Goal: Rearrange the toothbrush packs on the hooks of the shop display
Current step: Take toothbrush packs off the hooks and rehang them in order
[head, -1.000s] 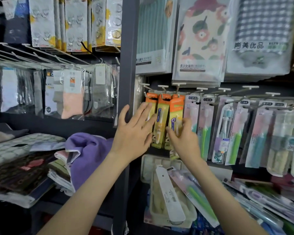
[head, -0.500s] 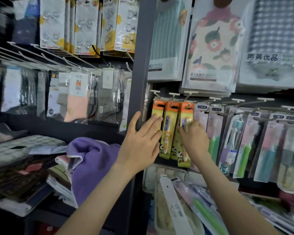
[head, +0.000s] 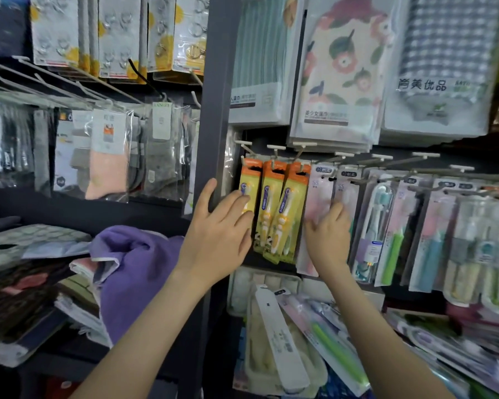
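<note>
Shop shelving fills the view, with a dark upright post (head: 216, 110) splitting two bays. Three orange-yellow toothbrush packs (head: 274, 208) hang side by side on the leftmost hooks (head: 275, 148) of the right bay, close together and fairly even, so that group looks settled. Just beside them hangs a pink pack (head: 319, 194), then a crowded, slanting row of further packs (head: 386, 226). Those, and the loose packs (head: 323, 335) lying below, look like the work left.

The left hand (head: 219, 237) lies straight-fingered on the leftmost orange-yellow pack, its grip apart, thumb against the post. The right hand (head: 329, 240) rests on the pink pack; whether its grip pinches or only presses I cannot tell.

Half a second earlier the right hand was on the third orange-yellow pack. It has shifted right, while the left hand has barely moved.
</note>
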The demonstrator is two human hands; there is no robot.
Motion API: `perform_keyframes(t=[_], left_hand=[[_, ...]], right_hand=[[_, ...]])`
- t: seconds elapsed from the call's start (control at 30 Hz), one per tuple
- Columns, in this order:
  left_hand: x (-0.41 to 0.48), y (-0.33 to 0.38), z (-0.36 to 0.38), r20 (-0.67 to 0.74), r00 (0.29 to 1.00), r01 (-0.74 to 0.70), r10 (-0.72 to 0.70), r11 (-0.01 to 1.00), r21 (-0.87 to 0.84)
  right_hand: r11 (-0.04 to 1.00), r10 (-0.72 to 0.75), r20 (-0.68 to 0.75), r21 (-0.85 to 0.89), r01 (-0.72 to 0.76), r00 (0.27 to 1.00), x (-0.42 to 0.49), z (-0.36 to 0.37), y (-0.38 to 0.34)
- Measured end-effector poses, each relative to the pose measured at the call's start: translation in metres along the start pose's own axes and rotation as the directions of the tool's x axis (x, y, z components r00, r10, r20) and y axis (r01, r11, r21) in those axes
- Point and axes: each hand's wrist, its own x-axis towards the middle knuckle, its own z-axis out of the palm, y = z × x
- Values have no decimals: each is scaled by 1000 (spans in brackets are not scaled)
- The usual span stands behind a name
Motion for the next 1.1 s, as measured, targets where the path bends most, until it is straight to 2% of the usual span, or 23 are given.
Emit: perform_keyframes(t=[0.13,0.27,0.43,0.57,0.7,0.77,0.87,1.03,1.1], left_hand=[[0,-1,-1,9,1000,0,0,1000,-4],[1,-1,-1,32,999,5,-4,1000,-11],[0,0,-1,32,999,12,-13,1000,10],[0,2,-2,47,999,14,-14,1000,18],[1,0,-4,54,999,1,-1,1000,-6],[1,-1,-5,65,998,-7,8,1000,-15],[2,0,-6,90,996,-10,12,1000,-19],[-20,27,-20,120,984,149,-132,978,-146],[-41,54,-27,166,976,174,-137,957,-231]], right_hand=[[994,60,72,90,-67,996,3,5,6],[987,121,136,93,-134,983,10,0,13],[999,17,237,35,-26,971,20,-21,25],[1000,8,307,-4,-7,952,26,-41,24],[995,-49,422,-62,83,905,29,-57,17],[992,-33,481,-90,87,876,26,-62,12],[993,-11,493,-93,65,870,16,-69,11],[999,50,497,-30,-40,866,-18,-76,33],[996,92,525,-62,-70,846,-33,-75,47]])
